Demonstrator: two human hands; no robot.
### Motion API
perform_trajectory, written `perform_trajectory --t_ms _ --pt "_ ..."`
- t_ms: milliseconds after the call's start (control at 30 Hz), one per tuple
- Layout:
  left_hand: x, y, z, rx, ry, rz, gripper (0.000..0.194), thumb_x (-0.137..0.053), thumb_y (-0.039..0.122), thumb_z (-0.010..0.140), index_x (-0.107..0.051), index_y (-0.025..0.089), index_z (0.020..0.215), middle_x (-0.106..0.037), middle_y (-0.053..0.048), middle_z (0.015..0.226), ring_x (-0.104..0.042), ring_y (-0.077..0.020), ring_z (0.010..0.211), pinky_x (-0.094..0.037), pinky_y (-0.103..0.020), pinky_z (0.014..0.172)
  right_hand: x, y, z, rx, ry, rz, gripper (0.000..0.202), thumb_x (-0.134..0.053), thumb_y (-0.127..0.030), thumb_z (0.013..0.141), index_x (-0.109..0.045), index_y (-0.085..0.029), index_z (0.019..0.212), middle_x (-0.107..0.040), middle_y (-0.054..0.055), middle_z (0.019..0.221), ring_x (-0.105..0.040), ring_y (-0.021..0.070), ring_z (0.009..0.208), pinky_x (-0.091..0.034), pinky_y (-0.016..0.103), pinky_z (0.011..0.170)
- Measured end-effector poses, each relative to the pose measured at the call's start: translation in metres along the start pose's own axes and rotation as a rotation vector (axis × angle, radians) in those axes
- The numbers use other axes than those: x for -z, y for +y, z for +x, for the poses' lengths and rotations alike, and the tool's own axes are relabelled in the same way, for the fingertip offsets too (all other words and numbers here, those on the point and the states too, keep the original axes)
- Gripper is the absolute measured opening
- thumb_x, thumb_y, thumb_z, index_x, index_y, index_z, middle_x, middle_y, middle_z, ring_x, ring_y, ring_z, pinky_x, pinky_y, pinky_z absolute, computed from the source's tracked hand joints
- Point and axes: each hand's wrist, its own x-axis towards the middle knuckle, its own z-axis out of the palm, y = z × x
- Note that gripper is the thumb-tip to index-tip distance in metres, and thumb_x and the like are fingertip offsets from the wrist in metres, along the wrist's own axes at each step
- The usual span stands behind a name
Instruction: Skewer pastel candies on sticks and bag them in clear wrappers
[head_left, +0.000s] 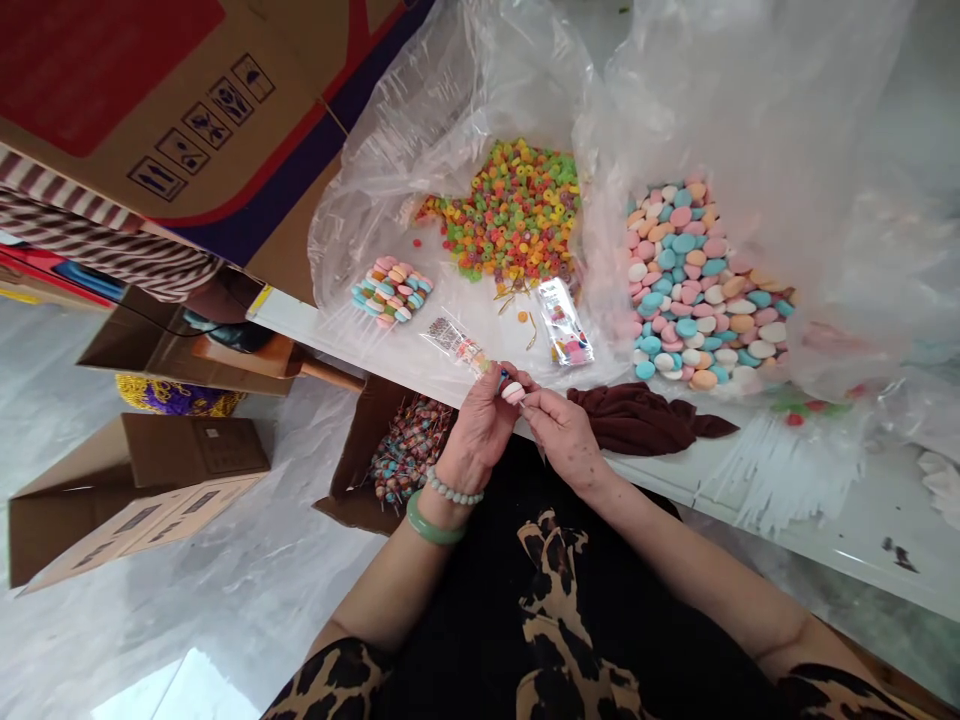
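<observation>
My left hand (480, 425) pinches a printed clear wrapper (461, 348) near a small stack of pink and white candy (513, 392). The fingers of my right hand (562, 430) are closed at the lower end of that candy, where a thin stick seems to be. Both hands meet at the table's front edge. Beyond them lie a pile of candy skewers (391, 290), a stack of silvery wrappers (564, 322), gold twist ties (531, 330) and a heap of small gummy rings (517, 215). Pastel oval candies (686, 285) fill the plastic to the right.
A brown cloth (637, 418) and white sticks (787, 470) lie along the table edge. Below left, an open carton (360, 440) holds wrapped candies. A large carton (225, 110) stands upper left, beside a person's striped sleeve (97, 230).
</observation>
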Motion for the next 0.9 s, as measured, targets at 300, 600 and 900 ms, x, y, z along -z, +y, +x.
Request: perform_trajectory --t_ms 300,600,900 --pt "0.010 -0.002 -0.008 -0.067 0.113 0.237 0.040 -0.075 0.054 0.074 -0.064 0.018 0.089 -0.069 -0.004 0.090 -0.066 -0.0168 0.080 -0.053 -0.031 0.074 0.003 0.014 0.005 -0.126 0.027 0.350 0.019 -0.061 -0.039 0.080 -0.059 -0.021 0.074 -0.038 -0.008 0.051 -0.032 0.0093 0.047 -0.026 0.024 0.047" --pt "0.015 0.015 -0.003 -0.433 0.314 0.630 0.015 -0.076 0.028 0.071 -0.065 0.017 0.071 -0.060 0.003 0.065 -0.054 -0.0092 0.060 -0.044 -0.023 0.063 0.007 0.009 0.003 -0.165 -0.013 0.298 0.020 -0.061 -0.041 0.078 -0.062 -0.021 0.078 -0.036 -0.008 0.050 -0.030 0.0101 0.047 -0.025 0.025 0.046" --pt "-0.002 0.009 -0.021 -0.367 0.215 0.711 0.015 -0.065 0.015 0.072 -0.057 0.017 0.059 -0.050 0.004 0.056 -0.042 -0.0086 0.055 -0.035 -0.023 0.056 0.002 0.017 0.001 0.019 0.132 -0.136 0.018 -0.053 -0.035 0.085 -0.060 -0.022 0.074 -0.053 -0.003 0.066 -0.047 0.0139 0.064 -0.037 0.027 0.065"
